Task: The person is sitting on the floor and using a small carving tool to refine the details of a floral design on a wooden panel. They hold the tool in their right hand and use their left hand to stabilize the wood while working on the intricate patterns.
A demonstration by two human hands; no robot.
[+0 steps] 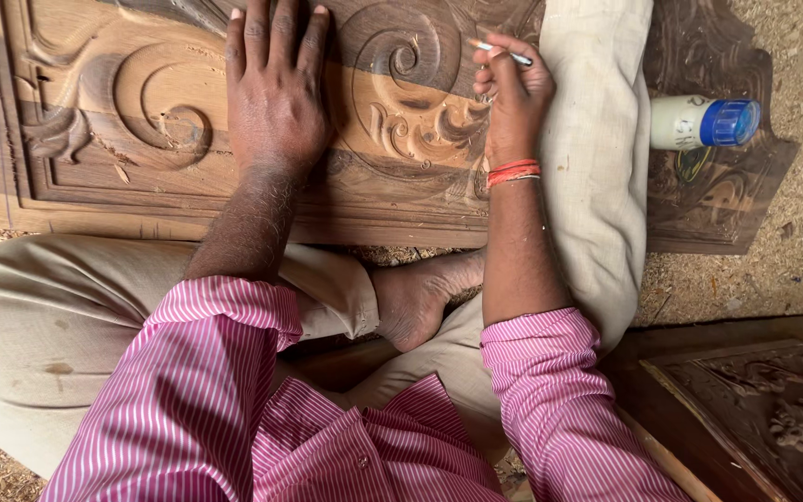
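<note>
The left hand lay flat, fingers spread, on the brown carved wooden panel across the lap. The right hand pinched a thin white pencil-like tool over the scrollwork. A white bottle with a blue cap lay well right, beyond sawdust-strewn floor.

two carved wooden panels, one white bottle, one pencil, two hands

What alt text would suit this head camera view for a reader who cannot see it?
A seated person presses the left hand flat on a carved wooden panel while the right hand holds a thin pen over its scrollwork. A white bottle with a blue cap lies nearby amid sawdust.
</note>
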